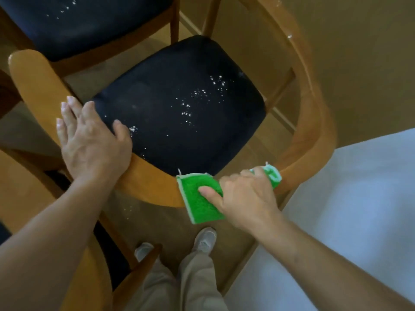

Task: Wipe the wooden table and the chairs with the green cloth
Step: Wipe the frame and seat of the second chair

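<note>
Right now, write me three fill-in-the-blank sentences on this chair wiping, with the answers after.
1. The right hand presses the green cloth on the chair's wooden ____ rail.
2. White crumbs lie on the ____ seat cushion.
3. The left hand rests flat and holds ____.

Answers: front; black; nothing

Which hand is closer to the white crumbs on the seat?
Left. The left hand rests on the seat's corner, thumb beside the crumbs; the right hand grips the green cloth on the front rail.

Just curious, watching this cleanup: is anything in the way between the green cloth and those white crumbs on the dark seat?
Nothing visible. The green cloth, in the right hand, sits at the seat's front edge; the white crumbs lie beyond, across bare cushion.
</note>
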{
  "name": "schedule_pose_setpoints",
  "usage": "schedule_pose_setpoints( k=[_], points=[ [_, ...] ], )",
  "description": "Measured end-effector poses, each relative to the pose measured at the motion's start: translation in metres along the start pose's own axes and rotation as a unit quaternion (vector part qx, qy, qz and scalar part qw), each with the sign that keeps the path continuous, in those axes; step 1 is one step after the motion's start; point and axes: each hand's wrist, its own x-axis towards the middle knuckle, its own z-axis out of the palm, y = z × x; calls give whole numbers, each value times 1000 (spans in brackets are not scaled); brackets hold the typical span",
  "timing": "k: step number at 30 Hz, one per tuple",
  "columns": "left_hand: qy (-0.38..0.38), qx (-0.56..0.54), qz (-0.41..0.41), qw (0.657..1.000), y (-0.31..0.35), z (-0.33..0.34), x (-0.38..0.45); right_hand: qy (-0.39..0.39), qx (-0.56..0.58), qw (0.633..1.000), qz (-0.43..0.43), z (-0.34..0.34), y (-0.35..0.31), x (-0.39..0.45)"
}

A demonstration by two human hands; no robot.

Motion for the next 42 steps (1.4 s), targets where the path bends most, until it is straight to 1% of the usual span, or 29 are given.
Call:
schedule_pose_setpoints(
  k=[2,4,5,6,8,11,13,14,16,18,20,22,24,26,27,29,31,32,33,34,35,37,38,39,40,42],
  points=[
    [-1,6,-3,1000,2,-1,0,-3,-73,994,78,-7,42,-2],
    [-7,13,-3,1000,5,-1,-1,17,-76,985,156,-11,66,2],
    [-12,16,-4,1000,7,-1,-2,29,-71,981,178,-9,66,1],
    [-18,16,-9,1000,9,-2,-4,44,-66,980,182,-4,59,-1],
    [-29,6,-15,999,17,-5,-13,78,-32,985,150,9,25,-9],
    [-60,-29,39,997,45,-2,-47,110,64,988,88,27,-35,-15],
    [-90,-76,73,990,68,6,-73,117,89,987,61,28,-48,-11],
    [-104,-99,80,986,78,11,-83,123,87,988,43,28,-41,-11],
    [-123,-130,86,980,91,20,-94,133,58,989,18,27,-8,-13],
    [-140,-135,97,976,100,25,-101,167,22,985,35,23,42,-14],
    [-158,-136,119,971,107,27,-106,208,17,976,64,14,91,-12],
    [-172,-135,140,966,116,26,-112,220,78,967,108,6,125,-5],
    [-193,-144,152,959,126,26,-117,207,168,945,189,4,135,1],
    [-222,-168,147,949,139,26,-120,208,201,922,259,8,118,2],
    [-239,-185,139,943,146,26,-121,217,194,917,272,12,102,-3],
    [-272,-232,119,926,160,26,-122,244,201,912,262,26,63,-19],
    [-300,-273,119,906,174,23,-125,233,280,902,231,45,30,-42],
    [-314,-282,131,897,181,21,-127,214,346,886,220,53,22,-52],
    [-326,-290,148,887,187,18,-129,197,408,863,222,59,18,-58],
    [-337,-299,165,877,193,16,-131,193,462,832,240,60,18,-59],
    [-341,-313,179,868,198,15,-132,209,515,788,264,58,21,-56],
    [-345,-348,181,853,207,14,-132,289,592,692,296,52,34,-43],
    [-346,-363,173,848,211,14,-131,321,605,664,300,47,44,-35],
    [-352,-376,164,841,216,15,-131,335,614,651,295,41,58,-26],
    [-363,-385,157,834,221,16,-131,333,628,640,292,36,77,-17],
    [-381,-387,160,824,233,17,-133,315,670,601,301,26,121,3]
  ],
)
